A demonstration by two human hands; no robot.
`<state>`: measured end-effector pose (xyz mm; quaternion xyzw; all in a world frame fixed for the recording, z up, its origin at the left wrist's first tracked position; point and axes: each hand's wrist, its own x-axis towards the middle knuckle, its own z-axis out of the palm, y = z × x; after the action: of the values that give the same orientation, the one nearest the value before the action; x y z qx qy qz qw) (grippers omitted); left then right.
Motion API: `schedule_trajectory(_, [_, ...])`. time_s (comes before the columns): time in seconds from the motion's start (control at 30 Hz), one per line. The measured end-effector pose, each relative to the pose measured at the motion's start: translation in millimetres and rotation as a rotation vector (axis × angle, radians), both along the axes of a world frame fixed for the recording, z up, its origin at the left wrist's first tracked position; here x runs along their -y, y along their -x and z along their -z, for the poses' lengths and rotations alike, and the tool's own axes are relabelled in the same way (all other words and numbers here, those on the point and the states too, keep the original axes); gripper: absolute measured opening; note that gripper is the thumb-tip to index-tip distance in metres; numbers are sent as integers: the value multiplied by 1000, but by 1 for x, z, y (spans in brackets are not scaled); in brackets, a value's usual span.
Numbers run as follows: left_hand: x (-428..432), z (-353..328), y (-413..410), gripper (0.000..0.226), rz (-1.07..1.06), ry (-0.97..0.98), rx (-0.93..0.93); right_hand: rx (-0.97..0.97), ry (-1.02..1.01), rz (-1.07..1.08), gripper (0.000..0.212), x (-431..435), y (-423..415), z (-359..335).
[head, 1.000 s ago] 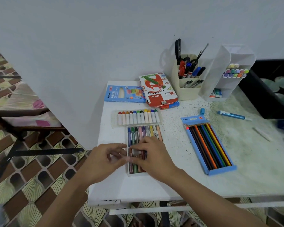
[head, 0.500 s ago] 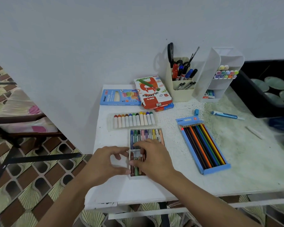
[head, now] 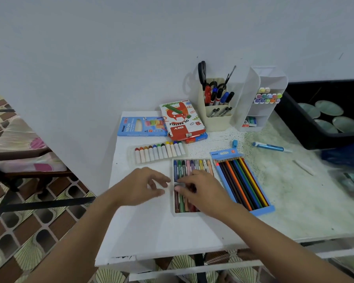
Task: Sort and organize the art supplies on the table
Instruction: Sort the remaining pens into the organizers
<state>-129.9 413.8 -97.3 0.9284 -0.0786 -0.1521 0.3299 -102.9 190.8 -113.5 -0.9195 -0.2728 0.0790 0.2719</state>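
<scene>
A clear plastic tray point(head: 184, 214) of crayons point(head: 182, 167) lies flat near the front of a white bench point(head: 151, 231). The crayons are thin paper-wrapped sticks packed side by side in two rows. The right hand point(head: 204, 190) rests over the tray's middle with a narrow grip, thumb and fingertips close together on the crayons. Blur hides whether it pinches one. The left hand point(head: 139, 186) is just beside the tray's left edge, its grip loosely open, fingers relaxed and holding nothing.

Touching the tray's right side is a flat blue cardboard box point(head: 262, 210) of long coloured pencils point(head: 241, 180). Behind the tray lies a second clear tray of stubby pastels point(head: 159, 153). Further back, against the wall, are a red and white pastel box point(head: 181, 119) and a cream pen holder point(head: 217, 123).
</scene>
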Motion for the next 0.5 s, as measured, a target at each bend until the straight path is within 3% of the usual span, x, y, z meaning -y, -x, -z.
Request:
schedule_trajectory(0.1, [4, -23, -36, 31, -37, -59, 157, -11, -50, -36, 24, 16, -12, -5])
schedule_trajectory(0.23, [9, -41, -103, 44, -56, -212, 278, 134, -44, 1, 20, 33, -38, -5])
schedule_trajectory(0.33, [14, -41, -151, 37, -153, -255, 241, 136, -73, 83, 24, 41, -69, -7])
schedule_trajectory(0.5, [26, -30, -192, 51, -513, -29, 66, 35, -251, 203, 30, 35, -120, -22])
